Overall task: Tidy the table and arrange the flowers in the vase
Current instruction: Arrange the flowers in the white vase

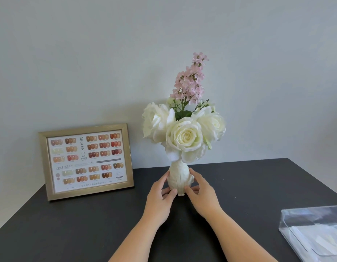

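Hands meet around a small cream vase [180,176] that stands upright on the dark table [88,224], toward the table's back edge and roughly midway along it. The left hand [160,195] cups the vase's left side, its fingers [166,191] curled against the lower body, and the right hand [200,191] presses the right side the same way, so both are closed on the vase near its base. The vase has a ribbed, moulded surface and a narrow neck. From that neck rise three large white roses [186,137], one facing forward at the centre and one to each side, packed tightly and touching one another. Behind them a tall spray of small pink blossoms [190,80] stands above the roses, tilting slightly to the right, with green leaves [182,113] at its foot. Against the wall at the table's back left, a gold-framed chart of nail colour samples [86,161] leans upright, well apart from the vase. At the table's front right edge lies a clear plastic case [315,227], partly cut off by the view, with pale sheets inside that are too blurred to identify.
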The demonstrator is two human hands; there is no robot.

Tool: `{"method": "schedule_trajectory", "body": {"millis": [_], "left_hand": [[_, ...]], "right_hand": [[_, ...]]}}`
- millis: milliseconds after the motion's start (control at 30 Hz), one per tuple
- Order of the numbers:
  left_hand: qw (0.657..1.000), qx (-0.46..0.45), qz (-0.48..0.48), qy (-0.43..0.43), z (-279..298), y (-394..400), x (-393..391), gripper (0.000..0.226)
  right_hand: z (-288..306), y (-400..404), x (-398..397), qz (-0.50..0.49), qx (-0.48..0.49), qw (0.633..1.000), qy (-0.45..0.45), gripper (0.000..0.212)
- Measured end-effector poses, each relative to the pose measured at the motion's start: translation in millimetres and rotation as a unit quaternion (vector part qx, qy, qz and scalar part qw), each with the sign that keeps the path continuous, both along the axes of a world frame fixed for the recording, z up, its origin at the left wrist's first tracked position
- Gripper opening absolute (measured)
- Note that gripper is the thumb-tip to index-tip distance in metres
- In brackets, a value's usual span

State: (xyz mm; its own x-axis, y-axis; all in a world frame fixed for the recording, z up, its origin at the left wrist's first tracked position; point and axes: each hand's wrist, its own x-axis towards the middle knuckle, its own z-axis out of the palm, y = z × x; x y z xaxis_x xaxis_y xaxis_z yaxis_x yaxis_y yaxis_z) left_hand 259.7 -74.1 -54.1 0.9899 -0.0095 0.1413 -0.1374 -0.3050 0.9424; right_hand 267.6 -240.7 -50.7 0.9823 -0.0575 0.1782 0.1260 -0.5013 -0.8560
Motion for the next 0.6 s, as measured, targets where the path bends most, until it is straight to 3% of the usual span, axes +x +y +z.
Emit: {"method": "schedule_trajectory", "body": {"millis": [600], "left_hand": [[1.0, 0.022, 0.002, -0.008, 4.1, -1.3, -4.4, 0.065]], "right_hand": [[-3.9, 1.4, 0.9, 0.011, -0.027, 0.999, -0.013, 0.069]]}}
